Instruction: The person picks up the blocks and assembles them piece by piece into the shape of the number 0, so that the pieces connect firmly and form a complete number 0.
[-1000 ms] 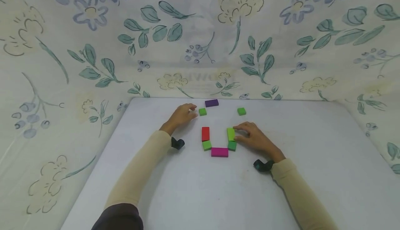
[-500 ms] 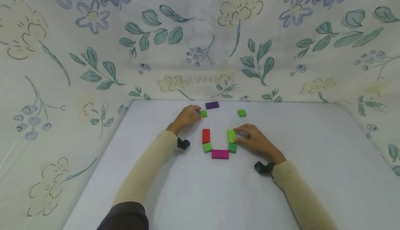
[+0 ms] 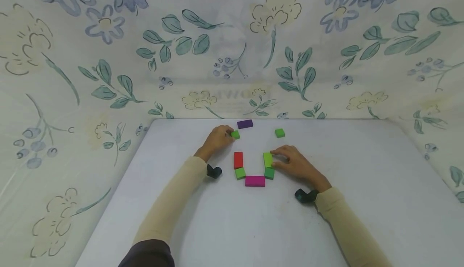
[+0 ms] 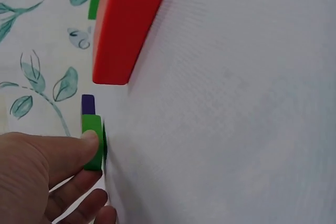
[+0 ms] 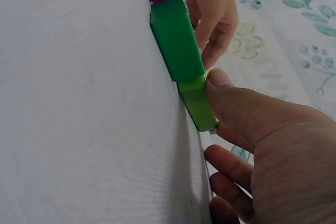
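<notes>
My left hand (image 3: 217,139) pinches a small green block (image 3: 236,134) between thumb and fingers near the table's far side. In the left wrist view the thumb lies on this green block (image 4: 92,153), and a purple block (image 4: 88,104) shows just beyond it. My right hand (image 3: 296,163) holds a lime-green block (image 3: 267,160) by thumb and index finger. That block's near end meets a dark green block (image 3: 269,173). A magenta block (image 3: 255,181), another green block (image 3: 240,173) and a red block (image 3: 238,160) complete a U-shaped row, open toward the far side.
Behind the left hand lies the purple block (image 3: 245,124), close to the far edge of the white table (image 3: 232,226). A separate green block (image 3: 279,133) sits at the far right. Flower-printed cloth (image 3: 232,57) stands behind the table.
My left hand has moved right to the small green block and taken hold of it; the block now sits slightly turned. The right hand stays on the lime-green block.
</notes>
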`<state>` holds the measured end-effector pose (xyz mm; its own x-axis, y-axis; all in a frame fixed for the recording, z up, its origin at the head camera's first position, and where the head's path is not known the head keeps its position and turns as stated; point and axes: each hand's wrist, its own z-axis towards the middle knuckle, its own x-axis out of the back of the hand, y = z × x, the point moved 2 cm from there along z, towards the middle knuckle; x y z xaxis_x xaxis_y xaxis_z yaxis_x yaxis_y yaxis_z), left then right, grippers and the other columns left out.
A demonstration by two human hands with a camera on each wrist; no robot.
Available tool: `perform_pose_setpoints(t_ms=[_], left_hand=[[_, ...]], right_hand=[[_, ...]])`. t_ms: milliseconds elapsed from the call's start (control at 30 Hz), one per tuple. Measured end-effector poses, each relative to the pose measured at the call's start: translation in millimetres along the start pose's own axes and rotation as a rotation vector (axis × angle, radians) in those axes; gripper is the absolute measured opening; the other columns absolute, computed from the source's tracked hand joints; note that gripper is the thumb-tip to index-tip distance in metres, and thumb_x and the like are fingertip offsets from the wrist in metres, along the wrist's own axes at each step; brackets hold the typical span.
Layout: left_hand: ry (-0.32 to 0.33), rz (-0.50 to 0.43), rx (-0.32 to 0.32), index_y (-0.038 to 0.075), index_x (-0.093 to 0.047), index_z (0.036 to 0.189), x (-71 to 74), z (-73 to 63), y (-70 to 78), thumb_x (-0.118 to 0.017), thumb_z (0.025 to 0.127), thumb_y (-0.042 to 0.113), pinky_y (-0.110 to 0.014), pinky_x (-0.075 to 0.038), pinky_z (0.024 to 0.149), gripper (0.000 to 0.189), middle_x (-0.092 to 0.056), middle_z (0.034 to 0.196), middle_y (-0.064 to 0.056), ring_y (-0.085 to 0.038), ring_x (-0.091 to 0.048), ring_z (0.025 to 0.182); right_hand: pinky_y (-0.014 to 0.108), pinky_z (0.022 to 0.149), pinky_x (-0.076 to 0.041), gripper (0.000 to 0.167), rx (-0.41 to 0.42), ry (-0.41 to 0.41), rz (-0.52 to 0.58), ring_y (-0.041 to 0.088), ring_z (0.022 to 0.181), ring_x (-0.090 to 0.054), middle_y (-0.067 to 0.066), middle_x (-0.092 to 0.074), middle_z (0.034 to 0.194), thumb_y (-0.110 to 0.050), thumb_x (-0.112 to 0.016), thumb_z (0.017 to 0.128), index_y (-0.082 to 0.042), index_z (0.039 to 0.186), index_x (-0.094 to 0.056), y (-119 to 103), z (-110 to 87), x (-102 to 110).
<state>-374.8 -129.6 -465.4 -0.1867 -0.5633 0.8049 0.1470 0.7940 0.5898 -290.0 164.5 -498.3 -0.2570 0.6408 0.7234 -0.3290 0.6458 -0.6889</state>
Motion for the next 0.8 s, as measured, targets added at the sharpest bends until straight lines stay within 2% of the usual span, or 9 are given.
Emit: perform_pose_setpoints(t_ms=[167,333,533,800], left_hand=[[-0.014,-0.038,-0.027,0.006,-0.063,0.130,-1.7,-3.9,-3.9,-0.065,0.095,0.021,-0.043,-0.049,0.100,0.038,-0.065,0.126,-0.013,-0.029,-0.059,0.115],[-0.054,-0.061,-0.018,0.011,-0.064,0.132,-1.9,-16.7,0.3,-0.064,0.095,0.023,-0.041,-0.051,0.097,0.039,-0.063,0.130,-0.009,-0.027,-0.057,0.118],[-0.055,-0.072,-0.032,0.015,-0.063,0.134,-2.4,-29.7,1.1,-0.065,0.096,0.023,-0.042,-0.051,0.099,0.040,-0.062,0.135,-0.006,-0.026,-0.056,0.124],[-0.053,-0.093,-0.108,0.015,-0.063,0.134,-6.9,-33.8,-6.5,-0.066,0.095,0.020,-0.044,-0.048,0.105,0.039,-0.062,0.135,-0.006,-0.027,-0.057,0.124]], right_hand=[[0.053,0.110,-0.041,0.046,0.002,-0.006,-0.003,0.030,0.132,-0.046,0.006,-0.059,0.135,-0.035,-0.072,0.092,-0.021,0.135,-0.062,0.3,0.4,-1.2],[0.053,0.109,-0.041,0.046,0.009,-0.004,-0.007,0.030,0.131,-0.046,0.006,-0.058,0.135,-0.035,-0.072,0.092,-0.021,0.135,-0.062,2.1,0.5,-0.1],[0.054,0.110,-0.040,0.046,0.000,-0.010,0.002,0.030,0.132,-0.045,0.006,-0.058,0.136,-0.034,-0.072,0.092,-0.021,0.135,-0.062,2.8,-0.1,1.9],[0.055,0.112,-0.039,0.047,-0.002,-0.010,-0.008,0.031,0.135,-0.044,0.007,-0.056,0.138,-0.035,-0.070,0.093,-0.020,0.136,-0.061,1.4,0.5,-0.2]])
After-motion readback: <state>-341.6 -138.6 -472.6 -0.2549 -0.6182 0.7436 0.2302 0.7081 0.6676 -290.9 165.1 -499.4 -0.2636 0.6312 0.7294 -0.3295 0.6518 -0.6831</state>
